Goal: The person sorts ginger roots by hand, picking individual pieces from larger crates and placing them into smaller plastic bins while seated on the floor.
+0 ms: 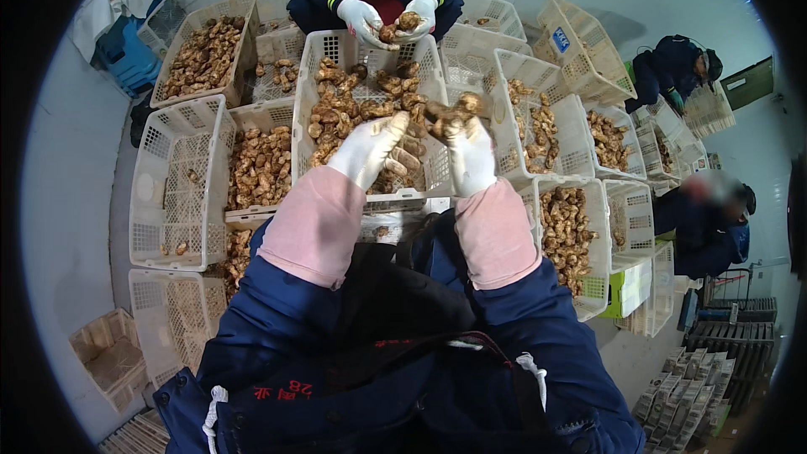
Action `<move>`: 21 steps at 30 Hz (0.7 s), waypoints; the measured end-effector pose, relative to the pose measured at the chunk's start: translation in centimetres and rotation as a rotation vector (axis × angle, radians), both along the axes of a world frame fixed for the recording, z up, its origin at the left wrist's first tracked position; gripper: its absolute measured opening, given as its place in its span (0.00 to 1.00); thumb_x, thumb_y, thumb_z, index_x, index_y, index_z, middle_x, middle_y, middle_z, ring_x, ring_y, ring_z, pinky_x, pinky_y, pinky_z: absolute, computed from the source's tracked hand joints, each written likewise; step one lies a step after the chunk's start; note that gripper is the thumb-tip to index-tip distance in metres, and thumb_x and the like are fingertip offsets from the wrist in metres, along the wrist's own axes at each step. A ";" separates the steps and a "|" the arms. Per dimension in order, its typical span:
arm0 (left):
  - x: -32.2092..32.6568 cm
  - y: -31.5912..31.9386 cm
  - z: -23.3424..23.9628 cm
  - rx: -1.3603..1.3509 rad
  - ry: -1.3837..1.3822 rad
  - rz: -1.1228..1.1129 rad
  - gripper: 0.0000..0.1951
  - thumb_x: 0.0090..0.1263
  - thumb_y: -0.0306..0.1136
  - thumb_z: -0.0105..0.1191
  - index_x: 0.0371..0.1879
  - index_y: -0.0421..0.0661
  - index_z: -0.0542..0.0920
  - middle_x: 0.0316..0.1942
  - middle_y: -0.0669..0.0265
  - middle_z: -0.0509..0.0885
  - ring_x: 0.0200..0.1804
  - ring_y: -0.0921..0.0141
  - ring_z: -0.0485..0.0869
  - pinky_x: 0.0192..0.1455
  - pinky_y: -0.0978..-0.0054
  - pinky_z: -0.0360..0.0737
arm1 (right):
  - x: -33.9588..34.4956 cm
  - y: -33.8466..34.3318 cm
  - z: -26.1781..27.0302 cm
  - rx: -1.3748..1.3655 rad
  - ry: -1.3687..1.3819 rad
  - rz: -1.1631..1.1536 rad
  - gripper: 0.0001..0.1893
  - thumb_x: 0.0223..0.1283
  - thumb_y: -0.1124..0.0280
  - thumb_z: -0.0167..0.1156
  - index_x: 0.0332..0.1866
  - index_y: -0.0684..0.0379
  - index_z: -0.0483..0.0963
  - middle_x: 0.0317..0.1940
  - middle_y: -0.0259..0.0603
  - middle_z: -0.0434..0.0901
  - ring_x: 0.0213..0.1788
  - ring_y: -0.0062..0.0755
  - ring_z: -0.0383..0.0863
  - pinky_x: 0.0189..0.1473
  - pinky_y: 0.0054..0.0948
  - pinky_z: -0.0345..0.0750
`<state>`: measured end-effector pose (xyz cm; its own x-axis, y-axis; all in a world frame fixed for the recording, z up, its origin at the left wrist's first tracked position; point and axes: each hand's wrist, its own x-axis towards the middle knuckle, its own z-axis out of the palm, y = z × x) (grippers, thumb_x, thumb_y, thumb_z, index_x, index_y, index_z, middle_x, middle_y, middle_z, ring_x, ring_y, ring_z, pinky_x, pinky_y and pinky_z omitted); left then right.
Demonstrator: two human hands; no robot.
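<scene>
My left hand (369,148), in a soiled white glove, is over a white perforated plastic crate (302,139). Its thumb and fingers are apart and I see nothing held between them. Brown mushrooms (337,98), probably matsutake, lie in that crate below it. Above the crate's right edge, my right hand (474,154), gloved the same way, grips several mushrooms (468,103); motion blur hides their exact number. Across the crate, another person's gloved hands (360,16) hold mushrooms (408,20) over its far end.
Crates of mushrooms stand close on the left (260,167) and right (567,233). A nearly bare crate (179,202) is farther left, and a tilted crate (583,44) rises at back right. Two more people (671,69) work at the far right, near stacked crates.
</scene>
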<state>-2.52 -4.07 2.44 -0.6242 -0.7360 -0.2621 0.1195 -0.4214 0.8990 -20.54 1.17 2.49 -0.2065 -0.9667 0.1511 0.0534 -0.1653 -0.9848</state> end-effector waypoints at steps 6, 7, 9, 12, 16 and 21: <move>3.5 -1.4 -1.3 0.003 0.188 0.512 0.18 0.80 0.44 0.45 0.55 0.43 0.78 0.50 0.58 0.84 0.45 0.66 0.86 0.47 0.69 0.84 | -15.2 4.4 -2.1 -0.143 -0.635 -0.265 0.10 0.71 0.70 0.51 0.49 0.62 0.74 0.42 0.41 0.80 0.39 0.27 0.81 0.40 0.24 0.82; 4.7 -2.5 -2.4 0.074 0.216 0.511 0.17 0.79 0.40 0.47 0.58 0.41 0.75 0.49 0.61 0.84 0.43 0.65 0.86 0.43 0.70 0.85 | -18.3 6.0 -2.5 -0.216 -0.807 -0.265 0.10 0.73 0.72 0.46 0.49 0.63 0.74 0.40 0.42 0.81 0.37 0.25 0.81 0.36 0.23 0.83; 4.8 -2.5 -3.0 0.056 0.320 0.632 0.18 0.79 0.39 0.48 0.61 0.43 0.73 0.51 0.62 0.83 0.43 0.65 0.86 0.42 0.69 0.86 | -23.8 9.7 -4.2 -0.385 -1.251 -0.733 0.10 0.72 0.72 0.48 0.45 0.65 0.76 0.38 0.40 0.82 0.37 0.21 0.81 0.33 0.25 0.84; 5.2 -5.2 -7.1 0.098 0.184 0.753 0.21 0.79 0.37 0.48 0.66 0.44 0.68 0.56 0.61 0.81 0.47 0.65 0.86 0.42 0.68 0.86 | -30.7 12.1 -7.7 -0.001 0.061 -0.825 0.12 0.71 0.71 0.50 0.45 0.69 0.77 0.36 0.45 0.83 0.39 0.27 0.84 0.42 0.25 0.86; 5.2 -5.3 -9.3 0.043 0.220 0.760 0.18 0.79 0.32 0.44 0.64 0.40 0.70 0.52 0.62 0.80 0.44 0.71 0.82 0.44 0.77 0.82 | -16.2 2.4 -4.1 0.196 -0.225 -0.346 0.16 0.70 0.64 0.52 0.54 0.64 0.75 0.41 0.42 0.83 0.42 0.27 0.83 0.46 0.22 0.80; 5.7 -3.9 -8.2 -1.108 -0.670 0.659 0.22 0.65 0.21 0.52 0.60 0.34 0.73 0.52 0.49 0.80 0.51 0.57 0.80 0.56 0.68 0.78 | -3.6 -6.6 -10.0 0.432 1.067 0.432 0.32 0.64 0.49 0.57 0.68 0.59 0.68 0.61 0.54 0.76 0.60 0.44 0.79 0.62 0.35 0.74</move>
<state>3.15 -7.95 -5.74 -0.0903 -0.8498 0.5193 -0.5513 0.4769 0.6846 -24.19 -5.45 -7.53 0.1737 -0.9376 -0.3012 -0.8425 0.0168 -0.5384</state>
